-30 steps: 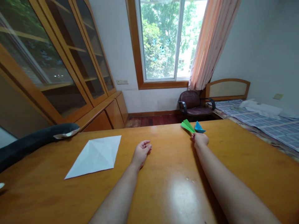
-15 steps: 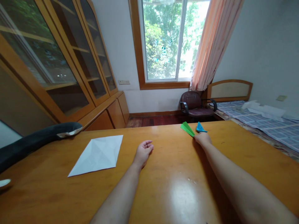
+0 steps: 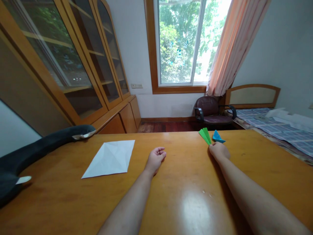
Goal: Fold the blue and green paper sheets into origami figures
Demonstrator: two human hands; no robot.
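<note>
On the table (image 3: 171,182), at its far edge to the right, my right hand (image 3: 219,150) pinches the narrow end of a folded green paper airplane (image 3: 205,135). The airplane's two wings spread away from me. Just behind that hand sits a small blue paper boat (image 3: 217,137), its lower part close to my knuckles. My left hand (image 3: 156,160) rests on the tabletop near the middle, fingers loosely curled and apart, nothing in it. To its left lies a flat sheet of white paper (image 3: 111,159) with crease lines across it.
A dark plush toy (image 3: 46,143) with white patches lies along the table's left side. Beyond the table are a glass-door cabinet (image 3: 85,58), a maroon armchair (image 3: 207,109) and a bed (image 3: 281,127) with a checked cover.
My view has turned slightly left, so everything sits further right in the picture. The right hand keeps its pinch on the green paper airplane; the left hand stays on the table.
</note>
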